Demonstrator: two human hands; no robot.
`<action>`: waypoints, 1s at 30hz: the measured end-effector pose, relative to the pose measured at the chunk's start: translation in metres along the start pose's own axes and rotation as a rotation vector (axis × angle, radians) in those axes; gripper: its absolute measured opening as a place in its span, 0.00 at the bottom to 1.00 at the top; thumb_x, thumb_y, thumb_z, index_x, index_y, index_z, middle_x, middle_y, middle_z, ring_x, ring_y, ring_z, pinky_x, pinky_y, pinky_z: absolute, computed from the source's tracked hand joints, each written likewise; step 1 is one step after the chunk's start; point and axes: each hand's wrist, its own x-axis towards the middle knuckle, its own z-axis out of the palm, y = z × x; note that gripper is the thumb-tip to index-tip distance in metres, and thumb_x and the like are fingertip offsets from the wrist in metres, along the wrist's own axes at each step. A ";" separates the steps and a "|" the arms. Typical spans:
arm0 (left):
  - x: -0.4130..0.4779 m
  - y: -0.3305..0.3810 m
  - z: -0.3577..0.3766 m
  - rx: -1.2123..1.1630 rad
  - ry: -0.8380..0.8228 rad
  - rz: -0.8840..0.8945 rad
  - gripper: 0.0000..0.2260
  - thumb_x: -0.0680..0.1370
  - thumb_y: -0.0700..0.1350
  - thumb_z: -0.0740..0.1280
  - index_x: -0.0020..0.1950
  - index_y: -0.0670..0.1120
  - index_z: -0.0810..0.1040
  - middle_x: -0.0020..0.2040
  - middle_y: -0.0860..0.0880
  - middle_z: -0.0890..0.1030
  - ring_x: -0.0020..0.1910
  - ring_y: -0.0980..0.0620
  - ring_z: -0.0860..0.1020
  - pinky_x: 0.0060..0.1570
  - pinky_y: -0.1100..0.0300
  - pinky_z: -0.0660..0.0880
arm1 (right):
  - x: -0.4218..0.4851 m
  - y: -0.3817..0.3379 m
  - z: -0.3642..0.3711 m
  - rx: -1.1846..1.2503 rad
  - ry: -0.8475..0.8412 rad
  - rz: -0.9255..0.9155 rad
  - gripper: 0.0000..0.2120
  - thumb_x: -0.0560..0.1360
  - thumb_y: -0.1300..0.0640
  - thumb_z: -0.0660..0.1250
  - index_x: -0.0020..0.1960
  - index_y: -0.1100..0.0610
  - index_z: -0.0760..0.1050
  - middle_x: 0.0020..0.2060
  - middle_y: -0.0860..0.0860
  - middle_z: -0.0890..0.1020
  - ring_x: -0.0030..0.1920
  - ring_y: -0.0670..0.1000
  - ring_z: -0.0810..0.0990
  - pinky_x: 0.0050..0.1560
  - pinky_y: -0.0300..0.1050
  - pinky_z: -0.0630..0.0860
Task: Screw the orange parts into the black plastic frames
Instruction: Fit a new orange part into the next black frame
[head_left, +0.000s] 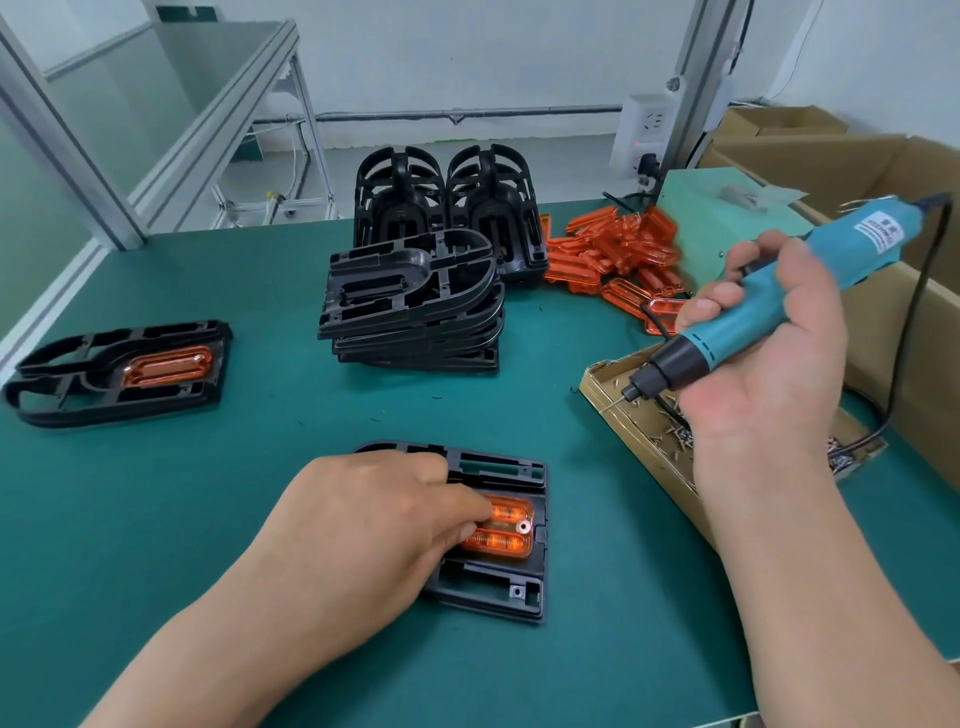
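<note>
While pressing the orange part (506, 543) into the near black frame (498, 592) on the green mat (208, 519), used the left hand (363, 519), fingertips pushing down on it rather than wrapped round it. Gripped the blue screwdriver (722, 338) in the right hand (774, 374), fingers clamped round its body, bit over the cardboard screw tray (610, 364). Had a second frame (119, 371) at far left, a frame stack (410, 306) and orange pile (618, 254) behind.
</note>
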 end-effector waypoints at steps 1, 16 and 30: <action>0.002 0.001 0.000 0.018 -0.011 -0.003 0.03 0.78 0.50 0.72 0.48 0.60 0.84 0.33 0.56 0.72 0.30 0.53 0.74 0.22 0.57 0.71 | 0.000 0.000 0.000 0.001 0.000 0.001 0.07 0.83 0.58 0.68 0.60 0.57 0.74 0.47 0.52 0.81 0.35 0.47 0.74 0.39 0.41 0.73; 0.015 0.019 0.012 0.144 -0.162 -0.189 0.14 0.85 0.62 0.54 0.60 0.58 0.76 0.55 0.57 0.79 0.53 0.53 0.80 0.47 0.57 0.76 | -0.002 0.001 0.000 -0.010 -0.017 -0.001 0.08 0.83 0.58 0.69 0.61 0.57 0.75 0.46 0.52 0.81 0.36 0.47 0.74 0.40 0.41 0.74; 0.021 0.028 0.011 0.249 -0.132 -0.164 0.17 0.71 0.56 0.79 0.32 0.52 0.74 0.28 0.55 0.73 0.22 0.50 0.72 0.23 0.61 0.59 | -0.004 0.001 0.000 -0.009 -0.059 -0.004 0.10 0.83 0.59 0.69 0.63 0.57 0.73 0.47 0.52 0.81 0.36 0.48 0.73 0.40 0.41 0.73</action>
